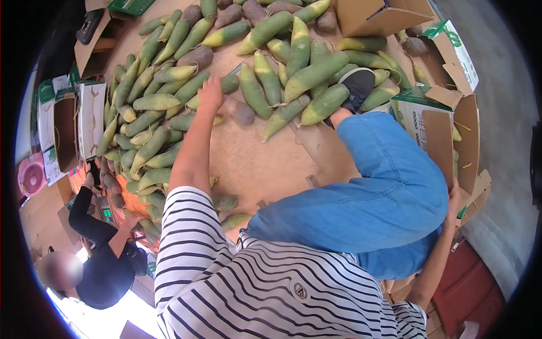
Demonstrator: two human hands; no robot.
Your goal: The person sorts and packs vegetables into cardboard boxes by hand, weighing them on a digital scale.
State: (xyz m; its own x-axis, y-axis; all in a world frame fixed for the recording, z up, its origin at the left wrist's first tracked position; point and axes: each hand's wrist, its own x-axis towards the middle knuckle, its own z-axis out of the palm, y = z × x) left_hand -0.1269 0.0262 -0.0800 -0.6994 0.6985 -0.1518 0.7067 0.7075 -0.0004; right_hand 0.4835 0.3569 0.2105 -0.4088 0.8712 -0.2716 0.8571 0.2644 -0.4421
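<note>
I see the left hand (211, 93) down among the green radishes (316, 73), which lie heaped on the cardboard (254, 158); I cannot tell whether it grips one. Well apart from it, the right hand (455, 195) is beside the bent knee (426, 189), near an open carton (418, 121); what it holds, if anything, I cannot tell. A co-worker's hand (132, 219) is beside the radishes at lower left.

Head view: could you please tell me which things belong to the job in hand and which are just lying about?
Likely part of the job:
Green radishes, at the left hand
Brownish roots, lying among them
Open carton, near the right hand

Apparently just lying about:
Pink round object, far left
Red object, lower right
</note>
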